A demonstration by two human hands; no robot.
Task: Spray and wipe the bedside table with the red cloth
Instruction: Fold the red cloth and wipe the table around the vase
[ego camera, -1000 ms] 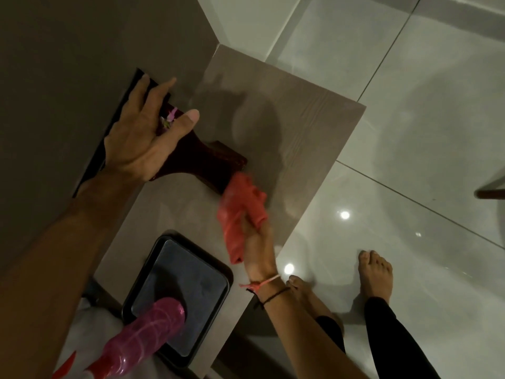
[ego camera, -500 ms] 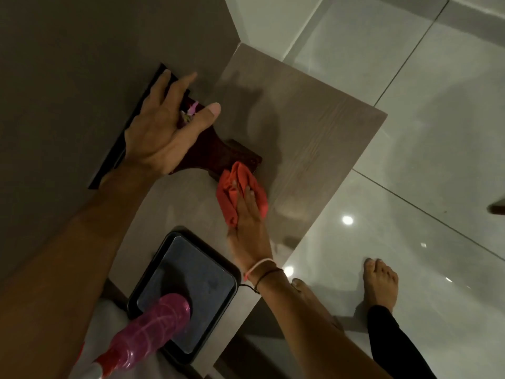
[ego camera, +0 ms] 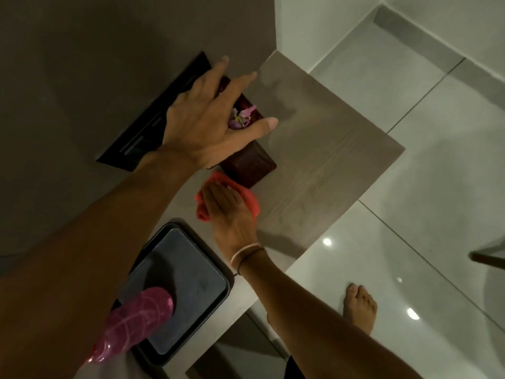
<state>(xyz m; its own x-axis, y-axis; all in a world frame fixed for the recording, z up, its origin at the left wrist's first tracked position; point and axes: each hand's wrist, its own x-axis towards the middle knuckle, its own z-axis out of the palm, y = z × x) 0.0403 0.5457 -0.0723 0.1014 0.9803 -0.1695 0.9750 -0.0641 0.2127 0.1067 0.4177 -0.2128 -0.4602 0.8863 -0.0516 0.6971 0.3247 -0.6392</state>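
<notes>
Bedroom corner — box, tray, panel and glossy floor

A dark wooden box (ego camera: 247, 160) holding pink-purple petals (ego camera: 243, 116) stands beside a black wall panel (ego camera: 147, 132). A black tray (ego camera: 191, 269) with a slate-blue inner face lies nearer the camera, apart from the box. Pale floor tiles (ego camera: 437, 187) reflect bright spots of light — a dark furniture leg (ego camera: 486, 257) enters at the right edge.

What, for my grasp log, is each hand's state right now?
Left hand: open, spread over the top of the dark flower vase.
Right hand: open, pressing flat on the red cloth.
</notes>
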